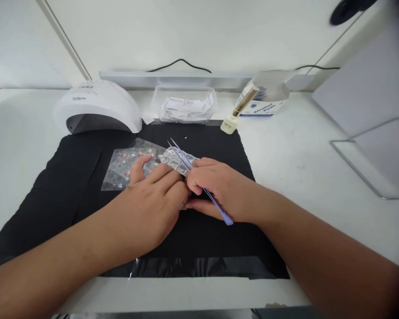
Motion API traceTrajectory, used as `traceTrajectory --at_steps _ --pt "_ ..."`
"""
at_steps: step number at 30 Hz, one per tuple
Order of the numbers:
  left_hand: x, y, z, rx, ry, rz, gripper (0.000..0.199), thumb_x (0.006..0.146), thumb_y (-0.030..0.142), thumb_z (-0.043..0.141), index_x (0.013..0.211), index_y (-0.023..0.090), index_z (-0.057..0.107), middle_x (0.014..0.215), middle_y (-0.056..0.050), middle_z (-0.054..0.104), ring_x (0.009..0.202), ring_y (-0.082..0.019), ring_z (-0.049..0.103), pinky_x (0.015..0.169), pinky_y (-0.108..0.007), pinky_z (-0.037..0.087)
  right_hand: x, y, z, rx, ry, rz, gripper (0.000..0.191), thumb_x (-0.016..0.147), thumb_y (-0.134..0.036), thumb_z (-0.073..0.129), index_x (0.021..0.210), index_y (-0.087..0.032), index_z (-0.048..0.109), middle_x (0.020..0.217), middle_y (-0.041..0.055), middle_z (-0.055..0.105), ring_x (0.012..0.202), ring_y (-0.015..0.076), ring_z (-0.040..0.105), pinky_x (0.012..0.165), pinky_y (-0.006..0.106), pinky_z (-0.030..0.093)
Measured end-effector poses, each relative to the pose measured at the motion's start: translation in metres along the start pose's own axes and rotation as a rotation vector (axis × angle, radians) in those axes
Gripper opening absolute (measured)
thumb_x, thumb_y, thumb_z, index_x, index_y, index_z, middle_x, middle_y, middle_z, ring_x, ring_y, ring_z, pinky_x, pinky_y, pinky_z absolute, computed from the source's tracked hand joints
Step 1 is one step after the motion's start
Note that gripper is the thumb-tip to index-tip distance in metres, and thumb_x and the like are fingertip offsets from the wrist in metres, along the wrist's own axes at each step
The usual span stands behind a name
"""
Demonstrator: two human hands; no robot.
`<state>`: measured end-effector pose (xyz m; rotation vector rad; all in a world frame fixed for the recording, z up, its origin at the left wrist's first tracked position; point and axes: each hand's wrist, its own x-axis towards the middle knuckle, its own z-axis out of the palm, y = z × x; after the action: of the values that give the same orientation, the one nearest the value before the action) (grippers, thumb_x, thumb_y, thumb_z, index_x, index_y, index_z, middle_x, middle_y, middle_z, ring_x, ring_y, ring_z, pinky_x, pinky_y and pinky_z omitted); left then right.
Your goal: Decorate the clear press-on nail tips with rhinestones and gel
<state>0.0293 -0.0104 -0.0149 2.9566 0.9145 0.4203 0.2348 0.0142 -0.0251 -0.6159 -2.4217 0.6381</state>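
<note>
I have left hand and right hand together; right grips purple tweezers, left's hold hidden; clear case just beyond.

object between left hand and right hand mostly hidden, clear case partly covered, black fixture cut off

I read "Alcohol Pads" and "CE" on the carton, upper right; "SUNone" on the nail lamp, upper left.

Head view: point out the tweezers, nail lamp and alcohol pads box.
Purple tweezers (pixel 218 208), head view: rear shaft.
White nail lamp (pixel 103 101), head view: front of the housing.
Alcohol Pads box (pixel 263 108), head view: printed front panel.
</note>
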Motion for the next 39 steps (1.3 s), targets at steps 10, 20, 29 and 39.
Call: traceTrajectory --at_steps 10,20,29,39 --pt "-0.002 0.0 -0.005 -0.003 -0.015 0.019 0.018 0.089 0.009 0.04 0.082 0.017 0.055 0.085 -0.006 0.057 0.088 -0.024 0.051 0.104 -0.06 0.027 0.0 0.002 0.0 -0.014 0.003 -0.005 0.032 0.084 -0.017 0.066 0.076 -0.023 0.036 0.07 -0.0041 0.053 0.066 0.0123 0.044 0.071 0.027 0.038" --pt "-0.006 -0.004 -0.028 -0.343 -0.114 -0.144 0.02 0.091 0.009 0.037 0.091 0.021 0.053 0.094 0.0 0.061 0.097 -0.019 0.053 0.11 -0.05 0.02 -0.001 0.002 -0.001 0.026 -0.02 0.024 0.031 0.082 -0.013 0.061 0.077 -0.024 0.033 0.079 0.0008 0.065 0.071 0.0152 0.051 0.076 0.032 0.042" --pt "-0.012 -0.017 -0.033 -0.71 -0.03 -0.452 0.019 0.085 0.014 0.043 0.095 0.023 0.056 0.108 -0.001 0.065 0.102 -0.019 0.059 0.084 -0.033 0.048 -0.008 0.003 -0.016 -0.055 0.202 0.028 0.021 0.091 -0.026 0.057 0.075 -0.022 0.045 0.073 0.0008 0.066 0.069 0.0159 0.054 0.069 0.03 0.043" --pt "-0.011 -0.019 -0.034 -1.23 0.12 -0.6 0.015 0.082 0.02 0.049 0.094 0.021 0.057 0.097 -0.006 0.065 0.092 -0.022 0.064 0.072 -0.036 0.053 -0.018 0.005 -0.01 0.316 0.693 0.011 0.042 0.098 -0.052 0.042 0.108 -0.027 0.074 0.079 0.0061 0.065 0.067 0.0184 0.057 0.056 0.034 0.045"
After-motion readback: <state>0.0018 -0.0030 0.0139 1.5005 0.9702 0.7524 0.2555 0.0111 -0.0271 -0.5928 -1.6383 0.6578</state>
